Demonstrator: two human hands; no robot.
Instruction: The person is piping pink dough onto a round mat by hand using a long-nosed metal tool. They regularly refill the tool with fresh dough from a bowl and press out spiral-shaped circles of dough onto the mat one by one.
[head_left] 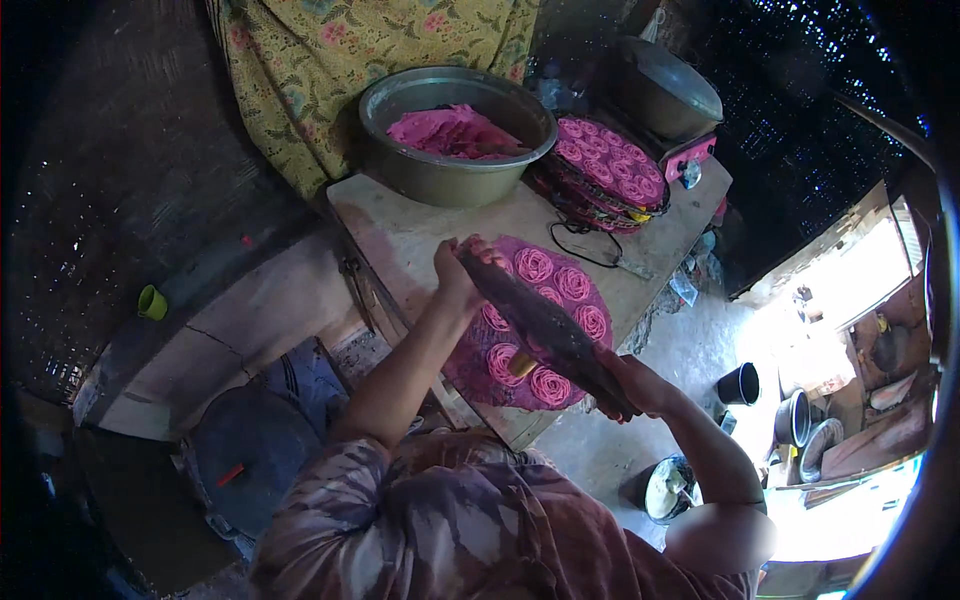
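Note:
My left hand and my right hand grip opposite ends of a dark round tray, tilted so it shows almost edge-on. It hangs just above a flat round tray covered with pink rosette-shaped pieces, which lies on the near corner of a worn wooden table. The held tray hides the middle of the one under it. What is on the held tray's face cannot be seen.
A metal basin of pink dough stands at the table's back. Beside it is a stack of trays with rosettes and a lidded pot. A black bucket and a pail sit on the floor at right; a green cup sits at left.

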